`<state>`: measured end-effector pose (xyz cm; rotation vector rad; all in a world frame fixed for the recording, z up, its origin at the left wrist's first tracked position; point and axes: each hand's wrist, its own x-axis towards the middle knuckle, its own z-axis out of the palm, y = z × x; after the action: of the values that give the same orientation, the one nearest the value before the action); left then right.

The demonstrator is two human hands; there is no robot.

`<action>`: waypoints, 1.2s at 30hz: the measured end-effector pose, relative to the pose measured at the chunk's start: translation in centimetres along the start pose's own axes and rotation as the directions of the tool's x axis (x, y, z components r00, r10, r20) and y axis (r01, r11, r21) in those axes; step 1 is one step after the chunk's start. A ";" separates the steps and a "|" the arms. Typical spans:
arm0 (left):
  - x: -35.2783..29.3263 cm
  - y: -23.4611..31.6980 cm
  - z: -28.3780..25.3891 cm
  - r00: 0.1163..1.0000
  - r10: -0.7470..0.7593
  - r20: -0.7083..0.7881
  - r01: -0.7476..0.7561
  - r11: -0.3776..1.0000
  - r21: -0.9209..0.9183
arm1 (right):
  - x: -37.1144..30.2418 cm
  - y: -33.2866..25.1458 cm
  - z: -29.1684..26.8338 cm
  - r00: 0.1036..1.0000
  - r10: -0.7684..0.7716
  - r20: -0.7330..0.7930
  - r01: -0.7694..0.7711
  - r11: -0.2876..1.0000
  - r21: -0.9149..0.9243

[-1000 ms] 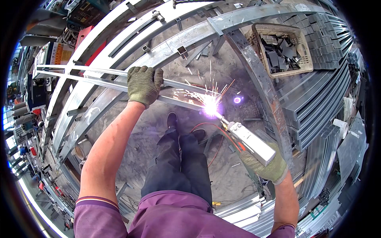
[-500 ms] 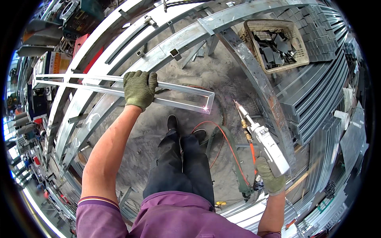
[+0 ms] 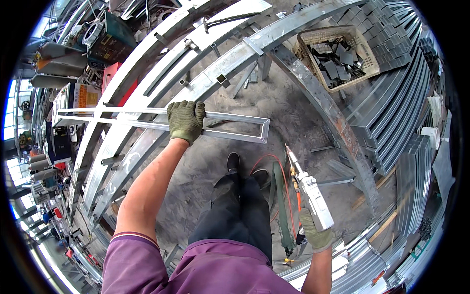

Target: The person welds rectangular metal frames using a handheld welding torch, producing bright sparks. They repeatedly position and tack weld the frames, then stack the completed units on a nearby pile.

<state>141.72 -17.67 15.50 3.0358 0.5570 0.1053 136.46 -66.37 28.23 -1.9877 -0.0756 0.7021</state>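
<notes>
My left hand (image 3: 186,121), in a green knit glove, is closed around a long narrow rectangular frame (image 3: 235,136) of silver metal bars. The frame's far left part lies across the large metal beams, while its right end sticks out over the floor. Low on the right, my gloved right hand (image 3: 316,231) grips a white handheld welding gun (image 3: 314,198) by its rear end. The gun's thin nozzle points up and left, just right of the frame's lower right corner and apart from it. An orange hose (image 3: 298,201) runs beside the gun toward my hand.
Large metal beams (image 3: 215,73) curve across the far side. A cream plastic basket (image 3: 368,51) of dark metal offcuts stands far right, beside stacked metal tubes (image 3: 391,122). A green-sheathed hose (image 3: 281,206) and thin red hose trail near my feet. Machines (image 3: 111,41) stand far left.
A bright pinkish glow at the frame's lower right corner is gone. The welding gun has moved left and slightly nearer my body. My left hand keeps its hold on the frame; the whole view has shifted.
</notes>
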 end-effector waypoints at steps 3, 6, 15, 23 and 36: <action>0.3 0.6 -0.6 1.000 -0.023 -0.017 0.023 1.000 -0.014 | 0.0 -1.0 0.5 0.992 -0.118 0.037 0.120 0.990 -0.080; 0.2 0.4 -0.5 1.000 -0.021 -0.010 0.021 0.999 -0.045 | 0.9 -1.9 1.3 0.985 -0.169 0.018 0.170 0.982 -0.079; -0.3 0.4 -0.4 1.000 -0.023 -0.012 0.023 0.998 -0.052 | 2.3 -4.0 -1.3 0.973 -0.226 0.057 0.230 0.969 -0.089; -0.3 0.7 -0.5 0.991 -0.133 0.010 0.133 0.988 -0.082 | 4.8 -3.0 -3.9 0.963 -0.063 0.264 0.095 0.989 -0.110; -0.7 1.2 -0.8 0.988 -0.149 0.027 0.148 0.988 0.036 | 11.2 -0.5 -6.7 0.831 -0.321 0.454 0.348 0.937 0.026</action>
<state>141.48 -19.04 16.35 3.0095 0.7880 0.0448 149.32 -67.63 26.00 -1.7610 -0.7183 0.9217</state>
